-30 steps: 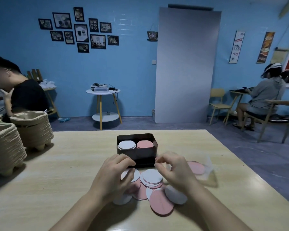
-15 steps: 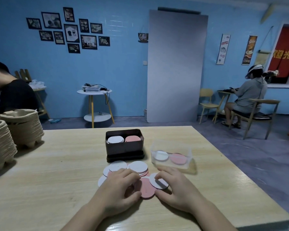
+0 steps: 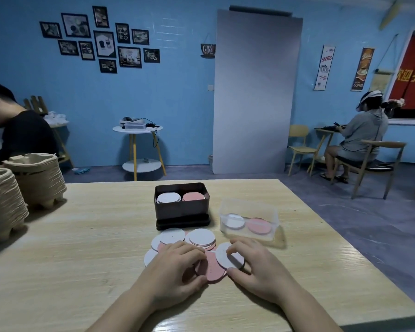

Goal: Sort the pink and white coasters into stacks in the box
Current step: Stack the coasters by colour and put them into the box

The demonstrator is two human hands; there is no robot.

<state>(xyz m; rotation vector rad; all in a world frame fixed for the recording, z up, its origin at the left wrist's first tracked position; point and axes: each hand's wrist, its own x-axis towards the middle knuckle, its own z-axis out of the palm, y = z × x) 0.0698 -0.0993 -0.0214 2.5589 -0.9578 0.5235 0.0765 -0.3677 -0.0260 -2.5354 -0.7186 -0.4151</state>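
lying crosswise, box [image 3: 181,213], white stack [image 3: 168,197] left, pink stack [image 3: 193,196] right, loose coasters [image 3: 201,237] nearer

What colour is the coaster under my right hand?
White: the coaster shows best in the head view.

Blue wall [image 3: 177,97] bearing framed pictures [image 3: 101,41]; grey door panel [image 3: 254,92]; white round side table [image 3: 137,128]; yellow chair [image 3: 300,146]; purple-grey floor [image 3: 345,212].

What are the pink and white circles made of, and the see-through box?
The coasters look like thin card or foam: flat, matte, no shine. The clear box is probably hard plastic: see-through, with glossy edges.
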